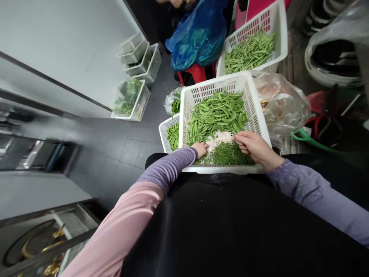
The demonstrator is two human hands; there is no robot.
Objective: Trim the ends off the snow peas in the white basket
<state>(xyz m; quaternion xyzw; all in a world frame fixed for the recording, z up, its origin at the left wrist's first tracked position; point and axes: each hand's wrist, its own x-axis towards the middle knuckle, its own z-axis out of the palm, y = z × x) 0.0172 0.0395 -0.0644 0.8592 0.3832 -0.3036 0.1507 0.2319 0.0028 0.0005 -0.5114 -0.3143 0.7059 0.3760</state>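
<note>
A white slotted basket (pixel 255 105) rests against my lap. Flat green pea pods (pixel 217 113) fill its far part, and a heap of small green trimmings (pixel 229 154) lies at the near side. Between them is a patch of pale pink-white pieces (pixel 220 138). My left hand (pixel 200 149) is low at the basket's left side, touching the edge of the pods; its fingers are curled and what they hold, if anything, is hidden. Over the right side, my right hand (pixel 253 146) is closed in a pinch, thumb against forefinger, on something too small to name.
Another white basket (pixel 278 36) with green beans stands beyond, beside a blue plastic bag (pixel 198 36) on a red stool (pixel 197 73). A clear bag (pixel 284 104) lies at the right. Stacked crates (pixel 154 63) stand left; a person's hand (pixel 176 3) shows at the top.
</note>
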